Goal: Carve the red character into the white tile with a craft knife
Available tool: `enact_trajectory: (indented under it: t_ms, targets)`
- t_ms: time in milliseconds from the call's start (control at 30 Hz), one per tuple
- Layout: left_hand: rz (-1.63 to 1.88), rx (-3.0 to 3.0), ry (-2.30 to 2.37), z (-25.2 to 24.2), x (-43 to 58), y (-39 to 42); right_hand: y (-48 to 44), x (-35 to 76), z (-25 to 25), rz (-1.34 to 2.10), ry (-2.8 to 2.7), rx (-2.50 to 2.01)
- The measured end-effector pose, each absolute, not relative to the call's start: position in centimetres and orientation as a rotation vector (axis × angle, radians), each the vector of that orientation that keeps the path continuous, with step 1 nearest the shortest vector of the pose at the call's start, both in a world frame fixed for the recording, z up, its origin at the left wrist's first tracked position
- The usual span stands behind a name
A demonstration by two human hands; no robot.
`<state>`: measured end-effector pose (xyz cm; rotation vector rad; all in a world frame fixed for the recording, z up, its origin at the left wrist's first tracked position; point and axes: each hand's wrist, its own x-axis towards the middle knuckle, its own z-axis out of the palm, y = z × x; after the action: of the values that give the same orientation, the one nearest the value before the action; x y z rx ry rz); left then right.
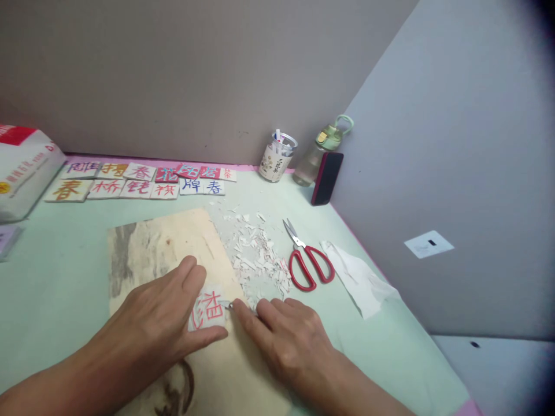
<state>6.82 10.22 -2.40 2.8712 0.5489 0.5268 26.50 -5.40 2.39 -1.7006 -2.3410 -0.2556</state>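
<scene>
The left hand [169,315] lies flat and spread, pinning a small tile [210,309] to the board [173,242] near the bench's [65,271] front edge. The right hand [288,338] pinches a blade [226,303] at the tile's right side. Chips [258,254] and painted tiles [139,179] along the back edge suggest much is finished; scissors [306,260] crowd the right, and bare bench shows to the left.

home craft desk: scissors [309,260], carved character tiles [139,179].
</scene>
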Motion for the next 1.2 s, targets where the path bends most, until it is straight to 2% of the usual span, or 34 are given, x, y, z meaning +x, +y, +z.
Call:
enact_trajectory:
  t_ms: [167,300,767,1200]
  targets:
    - [0.561,2.8,0.539,-2.2,6.8,10.4,-5.2,27.0,2.4,-0.224,-2.373,-1.681]
    - [0.549,2.763,0.495,-2.1,6.8,10.5,-5.0,27.7,2.6,-0.059,-2.31,-1.701]
    - [0.256,2.634,0.573,-0.9,6.6,10.5,-4.5,28.7,2.6,0.231,-2.14,-1.784]
    - [0.268,2.555,0.565,-1.0,6.7,10.6,-3.5,29.3,2.7,0.441,-2.136,-1.76]
